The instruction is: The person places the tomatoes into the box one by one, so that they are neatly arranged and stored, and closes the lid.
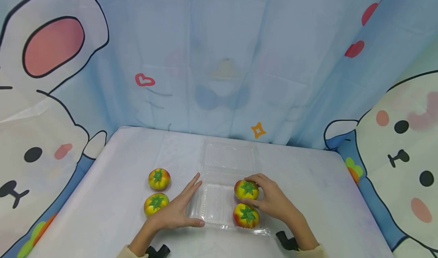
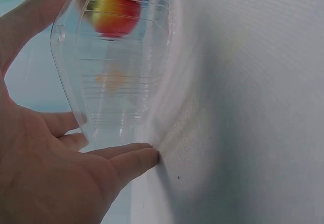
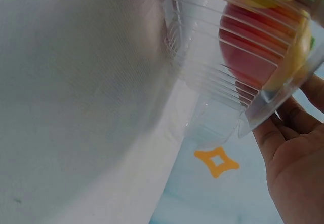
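An open clear plastic clamshell box (image 1: 215, 208) lies on the table, its lid folded back. Two red-and-yellow persimmons with green leafy tops sit in its right half, a far one (image 1: 246, 190) and a near one (image 1: 246, 216). My right hand (image 1: 273, 201) grips the far persimmon, fingers behind it and thumb in front; the right wrist view shows this fruit (image 3: 253, 46) through the ribbed wall. My left hand (image 1: 176, 210) is spread along the box's left edge, with thumb and fingers at the rim (image 2: 63, 67) in the left wrist view.
Two more persimmons rest on the white tablecloth (image 1: 325, 197) left of the box, a far one (image 1: 159, 179) and a near one (image 1: 155, 203) partly behind my left hand. The box lid (image 1: 230, 157) reaches toward the blue printed curtain (image 1: 222, 60) at the back.
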{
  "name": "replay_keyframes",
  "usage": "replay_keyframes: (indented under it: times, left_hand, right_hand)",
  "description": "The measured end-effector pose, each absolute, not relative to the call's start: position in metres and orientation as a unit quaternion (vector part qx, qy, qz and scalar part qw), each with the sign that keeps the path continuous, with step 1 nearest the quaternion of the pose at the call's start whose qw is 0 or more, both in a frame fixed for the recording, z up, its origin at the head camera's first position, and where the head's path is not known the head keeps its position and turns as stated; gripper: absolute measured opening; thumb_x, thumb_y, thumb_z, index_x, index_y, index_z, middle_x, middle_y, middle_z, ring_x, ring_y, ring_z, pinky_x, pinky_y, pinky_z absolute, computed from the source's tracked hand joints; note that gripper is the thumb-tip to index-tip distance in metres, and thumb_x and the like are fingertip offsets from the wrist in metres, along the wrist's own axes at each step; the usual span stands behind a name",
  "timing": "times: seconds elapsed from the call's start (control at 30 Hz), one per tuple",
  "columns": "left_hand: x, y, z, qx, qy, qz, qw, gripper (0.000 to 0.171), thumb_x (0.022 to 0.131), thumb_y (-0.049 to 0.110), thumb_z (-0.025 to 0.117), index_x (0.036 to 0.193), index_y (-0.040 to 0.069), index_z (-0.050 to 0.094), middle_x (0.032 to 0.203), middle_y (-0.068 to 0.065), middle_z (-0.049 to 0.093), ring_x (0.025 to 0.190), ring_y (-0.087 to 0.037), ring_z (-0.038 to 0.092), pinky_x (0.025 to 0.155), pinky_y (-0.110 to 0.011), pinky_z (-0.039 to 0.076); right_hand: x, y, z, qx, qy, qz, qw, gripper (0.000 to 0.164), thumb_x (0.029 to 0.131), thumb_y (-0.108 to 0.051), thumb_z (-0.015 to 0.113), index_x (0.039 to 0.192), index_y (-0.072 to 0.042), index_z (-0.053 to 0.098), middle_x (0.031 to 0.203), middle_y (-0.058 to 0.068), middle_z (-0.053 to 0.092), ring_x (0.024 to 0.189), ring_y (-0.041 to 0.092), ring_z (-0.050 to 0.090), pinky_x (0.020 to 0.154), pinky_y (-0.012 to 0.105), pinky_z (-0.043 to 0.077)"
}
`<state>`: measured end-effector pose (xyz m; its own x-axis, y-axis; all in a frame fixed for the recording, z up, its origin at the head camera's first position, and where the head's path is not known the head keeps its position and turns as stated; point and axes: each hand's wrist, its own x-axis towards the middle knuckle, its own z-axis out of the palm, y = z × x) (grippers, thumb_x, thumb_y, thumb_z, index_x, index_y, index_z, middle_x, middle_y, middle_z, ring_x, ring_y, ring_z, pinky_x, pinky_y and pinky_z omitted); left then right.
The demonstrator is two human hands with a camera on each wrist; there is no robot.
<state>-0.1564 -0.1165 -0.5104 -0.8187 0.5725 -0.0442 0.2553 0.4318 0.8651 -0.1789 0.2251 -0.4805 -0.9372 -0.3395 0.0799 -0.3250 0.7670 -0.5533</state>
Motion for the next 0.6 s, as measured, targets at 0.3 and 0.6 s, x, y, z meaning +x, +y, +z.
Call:
replay_keyframes:
  times: [0.3,0.6]
  left_hand:
    - [-0.157,-0.116,-0.513,0.243,0.829,0.473,0.172,0.116,0.083,0.049,0.085,0.171,0.016,0.018,0.182,0.000,-0.008,0.167,-0.039,0.011,0.126,-0.070,0.029]
    - [-0.157,-0.116,-0.512,0.245,0.830,0.470,0.174,0.116,0.084,0.051,0.084,0.172,0.015,0.016,0.182,-0.001,-0.009,0.167,-0.040,0.011,0.126,-0.070,0.029]
  right_hand:
    - [-0.179,0.219,-0.484,-0.155,0.948,-0.279,0.015,0.057,0.083,-0.038,0.092,0.131,-0.018,0.069,0.130,0.000,0.067,0.115,0.020,0.064,0.102,0.047,0.062]
    - [-0.180,0.214,-0.486,-0.140,0.951,-0.274,-0.003,0.055,0.082,-0.036,0.093,0.129,-0.015,0.071,0.123,0.003,0.060,0.108,0.019,0.061,0.100,0.045,0.062]
